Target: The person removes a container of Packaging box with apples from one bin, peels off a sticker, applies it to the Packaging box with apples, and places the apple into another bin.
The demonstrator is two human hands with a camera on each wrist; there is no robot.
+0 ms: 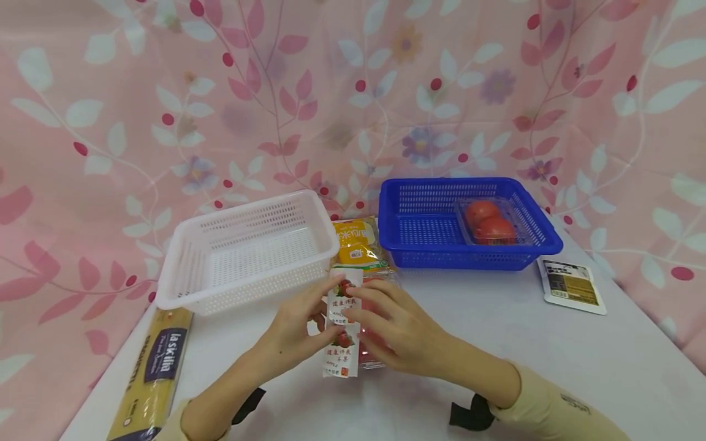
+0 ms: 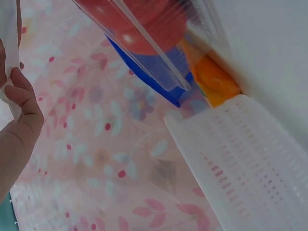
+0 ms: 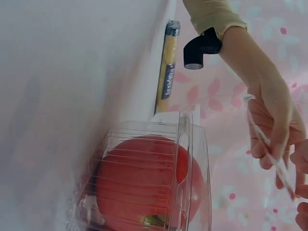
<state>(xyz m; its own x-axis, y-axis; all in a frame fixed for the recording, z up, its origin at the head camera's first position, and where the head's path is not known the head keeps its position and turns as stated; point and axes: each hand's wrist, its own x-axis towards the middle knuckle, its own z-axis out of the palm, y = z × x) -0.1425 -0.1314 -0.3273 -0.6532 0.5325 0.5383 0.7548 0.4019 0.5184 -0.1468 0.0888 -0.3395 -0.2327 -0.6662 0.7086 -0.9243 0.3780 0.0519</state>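
Note:
A strip of two joined white sachets [image 1: 342, 355], printed with red apples and the word APPLE, is held up in front of me. My left hand [image 1: 295, 331] pinches its left side, thumb on the front. From the other side my right hand [image 1: 405, 331] holds it, fingertips over the upper sachet. The right wrist view has the left hand [image 3: 275, 118] with the strip edge-on, and only some right fingertips at the margin. Behind and below the strip, a clear clamshell box [image 3: 159, 126] with red tomatoes [image 3: 137, 178] lies on the table, partly hidden by the hands.
A white basket [image 1: 248, 288] stands left, a blue basket [image 1: 458, 258] right; the blue one contains a clear box of tomatoes [image 1: 493, 228]. Between them lies a yellow food bag [image 1: 355, 242]. A spaghetti pack [image 1: 154, 367] lies far left, a white-and-brown pouch [image 1: 572, 285] far right.

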